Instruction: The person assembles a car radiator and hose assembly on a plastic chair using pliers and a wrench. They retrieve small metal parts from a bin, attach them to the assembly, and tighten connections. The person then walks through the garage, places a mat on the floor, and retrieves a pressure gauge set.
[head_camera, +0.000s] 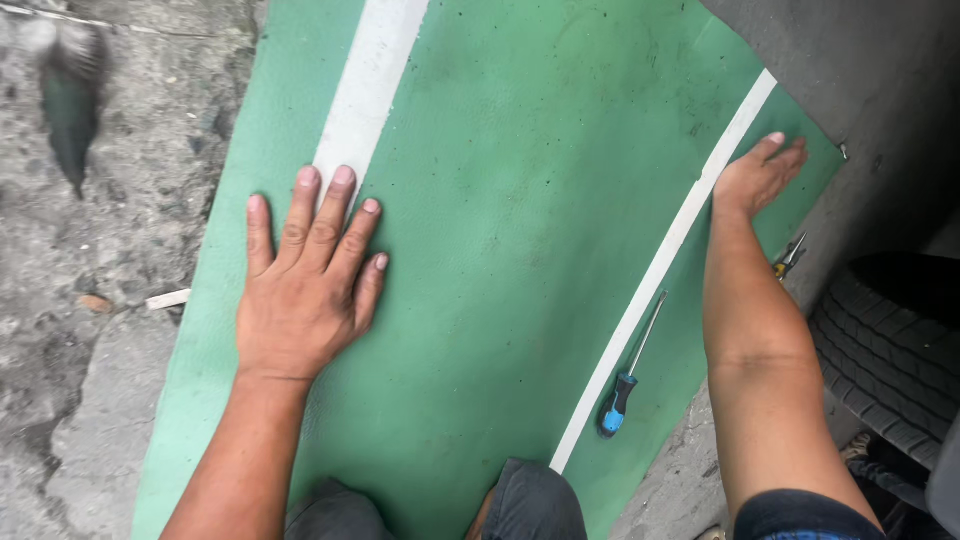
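Nearest the camera, at 6 o'clock, the person's dark-clad knees (530, 505) rest on the near edge of a green mat (520, 200). Just past them, at about 5 o'clock, a screwdriver (630, 370) with a blue and black handle lies on the mat, its shaft pointing toward 1 o'clock and touching a narrow white stripe (665, 265) that runs from 6 o'clock toward 1 o'clock.

At 9 o'clock from the middle, the left hand (305, 275) lies flat on the mat, palm down, fingers spread and holding nothing; its fingertips reach onto a wide white stripe (365, 90) that runs off toward 12 o'clock.

At 3 o'clock a tyre (890, 350) stands just off the mat's right edge, and small pliers (788, 257) lie near that edge beside the right forearm.

Farther out, at 2 o'clock, the right hand (758, 175) presses flat near the mat's far right corner, fingers extended together, gripping nothing, its heel over the narrow stripe.

The mat lies on rough grey ground (90, 300), which shows at 9 o'clock and at 5 o'clock.
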